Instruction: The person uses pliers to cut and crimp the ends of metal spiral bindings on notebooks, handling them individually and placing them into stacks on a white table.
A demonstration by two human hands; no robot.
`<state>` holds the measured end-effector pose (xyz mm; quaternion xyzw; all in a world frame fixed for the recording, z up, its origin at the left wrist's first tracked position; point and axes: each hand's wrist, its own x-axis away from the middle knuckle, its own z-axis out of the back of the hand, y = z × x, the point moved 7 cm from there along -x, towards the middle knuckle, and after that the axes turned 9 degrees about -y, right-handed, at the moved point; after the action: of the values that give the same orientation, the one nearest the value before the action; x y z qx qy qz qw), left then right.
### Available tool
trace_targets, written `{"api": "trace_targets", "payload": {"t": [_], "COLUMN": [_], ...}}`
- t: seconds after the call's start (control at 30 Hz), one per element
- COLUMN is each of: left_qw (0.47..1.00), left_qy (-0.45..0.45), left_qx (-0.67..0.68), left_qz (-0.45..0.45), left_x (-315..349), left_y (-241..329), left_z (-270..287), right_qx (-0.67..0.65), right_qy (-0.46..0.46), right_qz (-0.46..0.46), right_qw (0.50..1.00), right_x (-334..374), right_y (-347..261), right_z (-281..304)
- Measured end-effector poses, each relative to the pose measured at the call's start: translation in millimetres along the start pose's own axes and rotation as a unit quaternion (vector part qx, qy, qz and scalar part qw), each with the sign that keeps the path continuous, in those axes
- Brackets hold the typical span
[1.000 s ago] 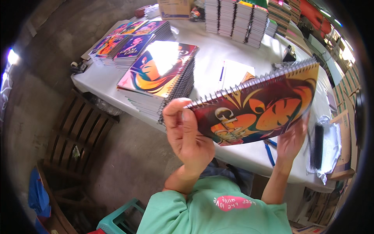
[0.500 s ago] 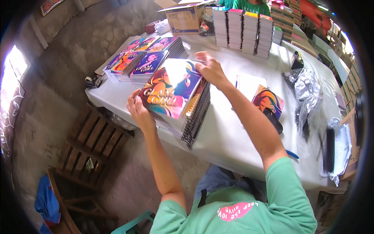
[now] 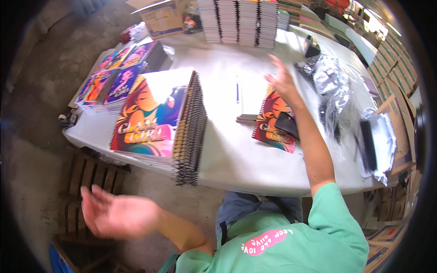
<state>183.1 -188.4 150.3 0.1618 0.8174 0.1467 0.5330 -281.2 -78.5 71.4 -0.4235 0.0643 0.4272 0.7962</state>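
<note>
A tall stack of spiral-bound notebooks (image 3: 152,116) with a colourful illustrated cover stands at the table's near left, its coils facing right. My left hand (image 3: 120,214), blurred by motion, is off the table's front edge, holding nothing, fingers apart. Above the top of a loose illustrated cover (image 3: 271,111), my right hand (image 3: 284,84) has its fingers spread with nothing in them. A dark, rounded object (image 3: 287,125) lies on that cover, partly behind my right forearm. Beside it is a small pile of white coil-bound pages (image 3: 251,98).
More notebooks (image 3: 123,79) lie stacked at the far left of the white-covered table (image 3: 223,154). Tall notebook stacks (image 3: 239,22) and a cardboard box (image 3: 161,19) stand at the back. Crumpled clear plastic (image 3: 334,84) and black coils (image 3: 368,145) lie on the right.
Both hands have let go of the notebook stack, which now rests on the table. My left hand has swung down off the table; my right has moved toward the loose cover. The view has shifted right.
</note>
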Motion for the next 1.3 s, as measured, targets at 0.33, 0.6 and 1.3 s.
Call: {"api": "trace_targets", "payload": {"t": [0.33, 0.6, 1.3], "left_qw": [0.704, 0.597, 0.608], "left_qy": [-0.664, -0.745, -0.658], "left_qx": [-0.138, -0.136, 0.188], "left_qz": [0.211, 0.264, 0.402], "left_x": [250, 300, 258], "left_y": [-86, -107, -81], "left_z": [-224, -254, -276], "right_qx": [-0.438, -0.291, -0.604], "right_qy": [0.045, -0.110, -0.029], "right_qz": [-0.211, -0.337, -0.039], "right_qw": [0.873, 0.889, 0.796], "right_x": [59, 28, 50], "right_y": [121, 157, 94], "right_z": [52, -34, 32]}}
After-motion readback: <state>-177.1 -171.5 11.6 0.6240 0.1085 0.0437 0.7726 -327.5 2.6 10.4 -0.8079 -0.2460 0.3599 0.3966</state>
